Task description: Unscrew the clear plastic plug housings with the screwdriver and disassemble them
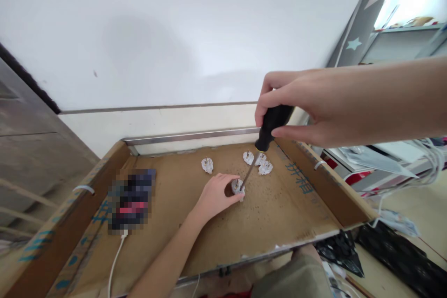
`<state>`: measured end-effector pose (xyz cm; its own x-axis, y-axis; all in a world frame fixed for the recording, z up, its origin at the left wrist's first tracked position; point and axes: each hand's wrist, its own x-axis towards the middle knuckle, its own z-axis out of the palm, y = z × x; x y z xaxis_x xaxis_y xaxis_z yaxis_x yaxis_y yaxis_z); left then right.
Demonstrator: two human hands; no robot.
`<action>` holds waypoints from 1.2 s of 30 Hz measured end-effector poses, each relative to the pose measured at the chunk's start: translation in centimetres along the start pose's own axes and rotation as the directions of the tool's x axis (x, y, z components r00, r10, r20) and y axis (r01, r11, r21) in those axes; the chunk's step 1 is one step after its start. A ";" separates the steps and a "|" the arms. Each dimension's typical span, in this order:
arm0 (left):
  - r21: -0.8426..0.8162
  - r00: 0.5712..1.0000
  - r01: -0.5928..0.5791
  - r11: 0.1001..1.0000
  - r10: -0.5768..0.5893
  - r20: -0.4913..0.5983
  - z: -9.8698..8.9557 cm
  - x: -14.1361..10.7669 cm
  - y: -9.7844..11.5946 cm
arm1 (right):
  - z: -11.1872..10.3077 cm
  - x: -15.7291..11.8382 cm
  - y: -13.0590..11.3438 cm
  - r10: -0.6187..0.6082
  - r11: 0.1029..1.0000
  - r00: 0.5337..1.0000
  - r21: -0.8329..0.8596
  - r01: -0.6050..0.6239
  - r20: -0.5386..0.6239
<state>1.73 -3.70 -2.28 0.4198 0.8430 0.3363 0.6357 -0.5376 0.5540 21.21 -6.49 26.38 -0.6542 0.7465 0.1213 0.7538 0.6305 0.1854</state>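
My left hand (218, 195) pinches a small white plug (238, 186) between thumb and fingers, against the cardboard surface (279, 223). From the upper right, my right hand (289, 107) is wrapped round the black handle of a screwdriver (267, 130). The metal shaft slants down to the left, and its tip meets the held plug. Behind it lie similar white plugs with metal pins: a single one (207, 165) to the left, and a group of three (265, 167) to the right.
A pixelated phone-like object (132, 200) with a white cable (116, 260) lies at the left. Raised cardboard sides (324, 186) border the work surface, and a white wall (157, 56) stands behind. Dark objects (401, 256) are at the lower right.
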 end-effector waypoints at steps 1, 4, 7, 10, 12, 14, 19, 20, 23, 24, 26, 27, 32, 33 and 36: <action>-0.002 1.000 0.007 1.000 -0.007 0.004 0.0 0.0 0.0 | 0.1 0.0 -0.1 0.010 1.000 1.000 0.005 -0.011 0.020; 0.001 1.000 0.022 1.000 -0.022 0.020 0.0 0.0 0.0 | 0.3 -0.1 0.2 -0.008 1.000 1.000 0.016 0.008 0.018; 0.009 0.998 0.036 0.999 -0.036 0.042 0.0 0.0 0.0 | 0.7 0.0 0.9 -0.052 0.999 0.997 0.006 0.053 -0.053; 0.005 0.998 0.041 0.999 -0.042 0.055 0.0 0.0 0.1 | 1.2 0.2 1.3 -0.050 0.999 0.997 -0.001 0.050 -0.052; -0.002 0.998 0.042 0.999 -0.042 0.057 0.0 0.0 0.2 | 1.5 0.3 1.4 -0.023 1.000 0.999 -0.010 0.023 -0.032; -0.008 0.998 0.043 0.999 -0.042 0.056 0.0 0.0 0.3 | 1.5 0.4 1.4 -0.016 1.000 0.999 -0.015 0.015 -0.033; -0.012 0.997 0.037 0.999 -0.036 0.064 0.0 0.1 0.3 | 1.4 0.5 1.2 -0.072 0.997 0.997 0.007 0.072 -0.035; -0.014 0.997 0.035 0.999 -0.034 0.063 0.0 0.1 0.3 | 1.4 0.5 1.2 -0.077 0.997 0.996 0.003 0.077 -0.041; -0.019 0.998 0.030 0.999 -0.029 0.058 0.0 0.0 0.3 | 1.7 0.6 1.3 -0.077 0.997 0.995 -0.007 0.076 -0.071; -0.020 0.998 0.030 0.999 -0.029 0.056 0.0 0.0 0.2 | 1.8 0.7 1.4 -0.077 0.997 0.994 -0.009 0.077 -0.079; -0.025 0.998 0.028 0.999 -0.027 0.053 0.0 0.0 0.2 | 2.1 0.8 1.5 -0.085 0.996 0.992 -0.010 0.085 -0.091; -0.026 0.998 0.026 0.999 -0.024 0.055 0.0 0.0 0.3 | 2.2 0.8 1.6 -0.087 0.996 0.991 -0.011 0.087 -0.098; -0.027 0.998 0.034 0.999 -0.033 0.057 0.0 0.0 0.4 | 2.3 0.7 1.5 -0.081 0.997 0.990 -0.013 0.080 -0.118; -0.028 0.998 0.035 0.999 -0.033 0.061 0.0 0.0 0.4 | 2.3 0.7 1.5 -0.083 0.997 0.990 -0.017 0.082 -0.117; -0.037 0.997 0.040 0.999 -0.038 0.064 0.0 0.0 0.5 | 2.2 0.7 1.6 -0.098 0.995 0.989 -0.042 0.094 -0.115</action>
<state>2.00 -3.97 -1.99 0.4358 0.8598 0.2659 0.6277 -0.5021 0.5948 22.06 -4.51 24.57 -0.7278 0.6517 0.2136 0.6858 0.6881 0.2371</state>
